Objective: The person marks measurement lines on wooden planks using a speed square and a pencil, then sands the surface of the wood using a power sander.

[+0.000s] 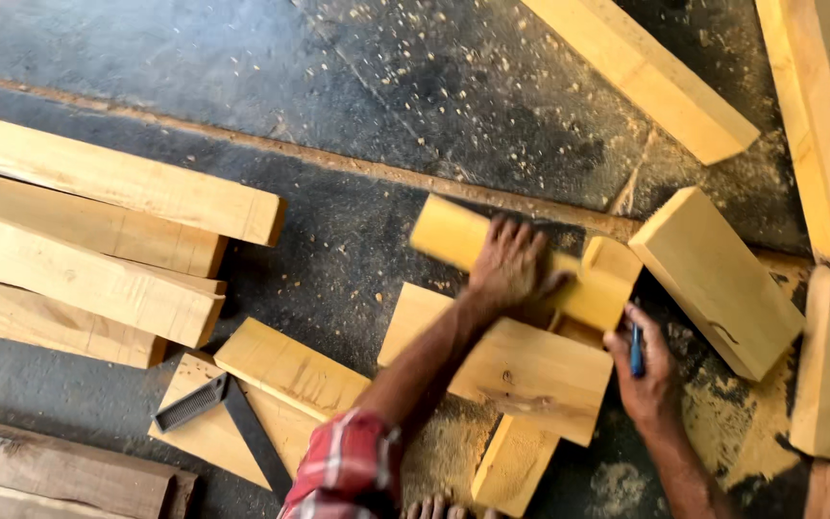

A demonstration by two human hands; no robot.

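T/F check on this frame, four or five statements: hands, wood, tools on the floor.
1. The left hand rests on top of a short yellow wood block. True.
2. The right hand is empty. False: it holds a blue pen-like marker.
3. A try square lies on a flat board at lower left. True.
4. The try square is in the left hand. False: it lies apart from both hands.
5. Long planks are stacked at the left on a dark floor strewn with sawdust. True.
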